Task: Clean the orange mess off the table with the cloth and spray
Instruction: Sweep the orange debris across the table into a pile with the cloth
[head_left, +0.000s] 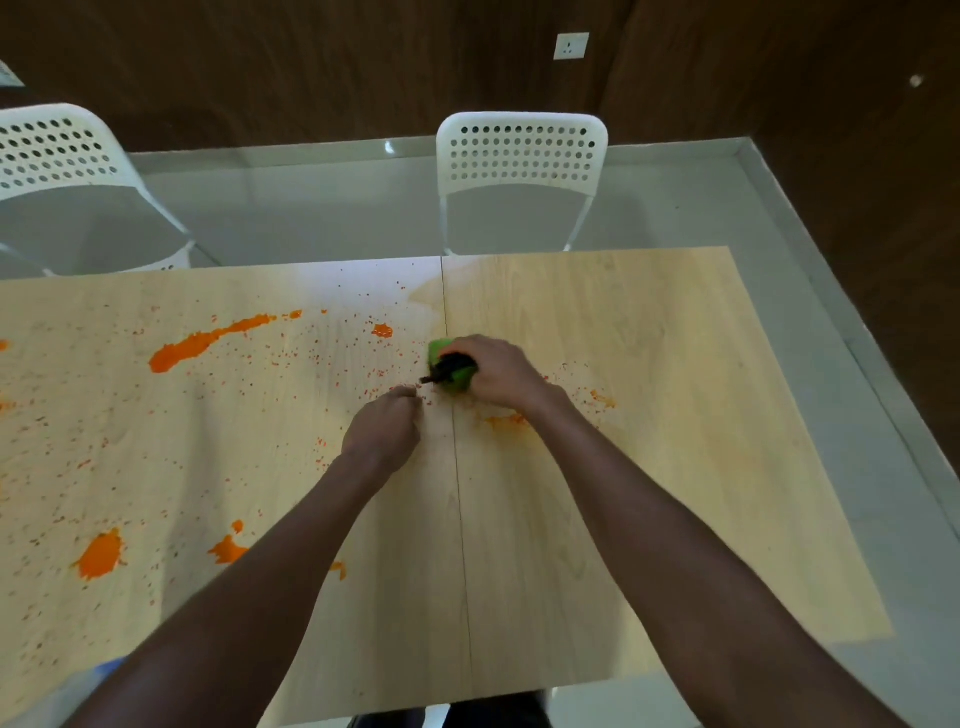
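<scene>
- At table (597, 332) centre, right hand (498, 371) wraps the green spray (451, 370), nozzle aimed left at the speckles, probably to wet them first.
- Left hand (384, 423) curled just beside the nozzle; can't tell if it's holding anything.
- Orange mess (202, 343) mostly left of both hands; cloth not visible.

No legible text, label, brand, number or sign appears anywhere in the scene. The green spray bottle (451, 370) at the centre of the table (623, 364) shows no readable label, and the white wall socket (571, 45) on the panelling beyond the table carries no lettering that can be made out.
</scene>
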